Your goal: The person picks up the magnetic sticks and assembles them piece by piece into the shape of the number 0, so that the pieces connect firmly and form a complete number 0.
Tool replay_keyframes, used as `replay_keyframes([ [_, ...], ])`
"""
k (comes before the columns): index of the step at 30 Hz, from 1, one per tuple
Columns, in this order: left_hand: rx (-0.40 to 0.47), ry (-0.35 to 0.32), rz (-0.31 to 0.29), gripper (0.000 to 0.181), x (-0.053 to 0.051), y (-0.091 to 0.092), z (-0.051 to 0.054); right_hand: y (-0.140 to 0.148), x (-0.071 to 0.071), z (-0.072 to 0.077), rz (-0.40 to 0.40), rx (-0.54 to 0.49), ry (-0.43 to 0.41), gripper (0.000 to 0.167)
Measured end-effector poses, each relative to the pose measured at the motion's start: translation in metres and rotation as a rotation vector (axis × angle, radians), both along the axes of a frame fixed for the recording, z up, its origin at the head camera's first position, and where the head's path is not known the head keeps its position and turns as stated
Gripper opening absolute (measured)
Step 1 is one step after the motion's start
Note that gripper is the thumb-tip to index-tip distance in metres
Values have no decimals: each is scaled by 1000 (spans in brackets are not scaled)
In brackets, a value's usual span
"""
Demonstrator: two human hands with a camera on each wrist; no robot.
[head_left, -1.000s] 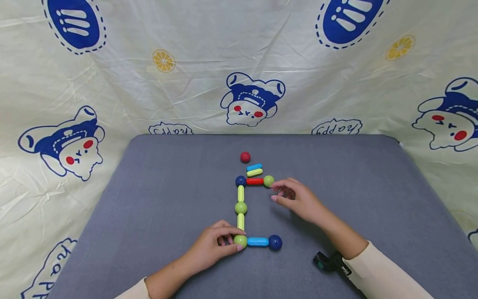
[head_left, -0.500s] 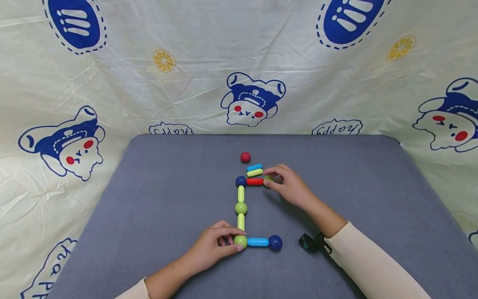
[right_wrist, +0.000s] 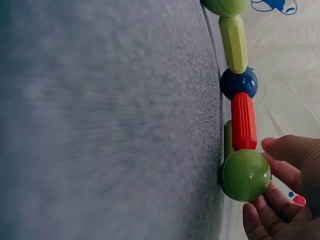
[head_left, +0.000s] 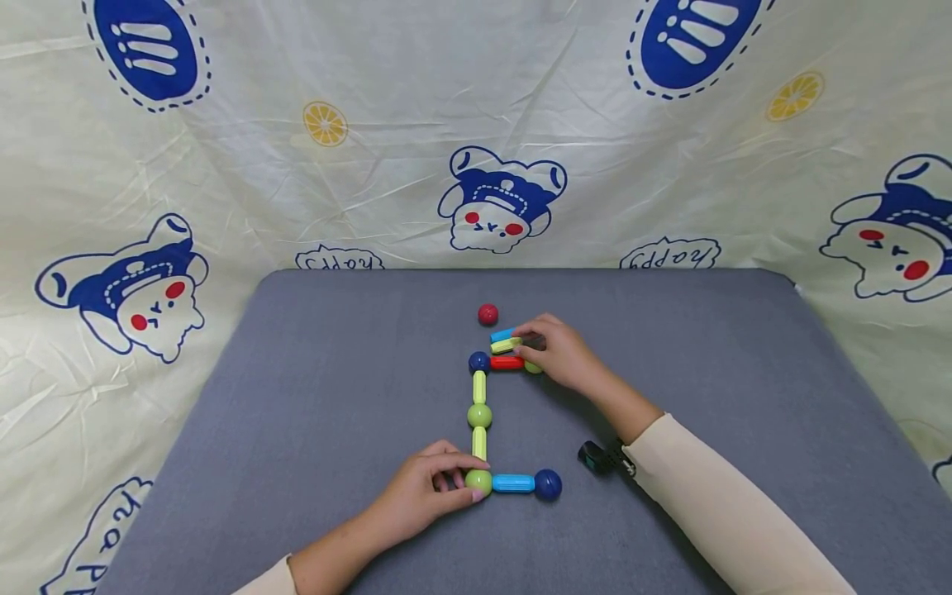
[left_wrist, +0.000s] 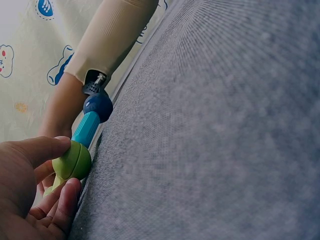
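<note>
My left hand (head_left: 424,487) pinches the green ball (head_left: 479,482) at the near corner of a flat figure of balls and ribbed rods. From that ball a light blue rod (head_left: 513,483) runs right to a dark blue ball (head_left: 548,485). Yellow-green rods (head_left: 479,387) and another green ball (head_left: 479,416) lead away to a far dark blue ball (head_left: 479,362). A red rod (right_wrist: 243,120) joins this to an end green ball (right_wrist: 245,175). My right hand (head_left: 558,351) has thumb and forefinger at a loose yellow-green rod (head_left: 504,346); whether they grip it is unclear.
A loose light blue rod (head_left: 501,335) lies against the loose yellow-green one. Farther back sits a red ball (head_left: 487,314). The grey table (head_left: 335,355) ends before a printed curtain (head_left: 387,190). A wrist camera (head_left: 595,457) hangs below the right sleeve.
My right hand has moved left and away from me, past the end green ball, to the loose rods. The left hand keeps its place on the near green ball.
</note>
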State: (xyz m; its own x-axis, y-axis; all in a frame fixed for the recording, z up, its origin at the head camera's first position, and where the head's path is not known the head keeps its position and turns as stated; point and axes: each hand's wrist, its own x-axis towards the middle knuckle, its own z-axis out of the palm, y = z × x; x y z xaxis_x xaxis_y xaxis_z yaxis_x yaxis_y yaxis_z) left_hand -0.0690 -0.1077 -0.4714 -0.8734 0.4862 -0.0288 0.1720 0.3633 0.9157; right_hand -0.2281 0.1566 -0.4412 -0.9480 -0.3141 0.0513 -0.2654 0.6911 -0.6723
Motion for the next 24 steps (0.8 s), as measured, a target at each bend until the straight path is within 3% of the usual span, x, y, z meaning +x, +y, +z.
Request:
replay_keyframes([
  [7, 2, 5, -4, 28, 0, 0, 1, -6, -9, -2, 16, 66, 21, 25],
  [24, 11, 19, -7, 28, 0, -1, -1, -13, -28, 0, 98, 186, -45, 24],
])
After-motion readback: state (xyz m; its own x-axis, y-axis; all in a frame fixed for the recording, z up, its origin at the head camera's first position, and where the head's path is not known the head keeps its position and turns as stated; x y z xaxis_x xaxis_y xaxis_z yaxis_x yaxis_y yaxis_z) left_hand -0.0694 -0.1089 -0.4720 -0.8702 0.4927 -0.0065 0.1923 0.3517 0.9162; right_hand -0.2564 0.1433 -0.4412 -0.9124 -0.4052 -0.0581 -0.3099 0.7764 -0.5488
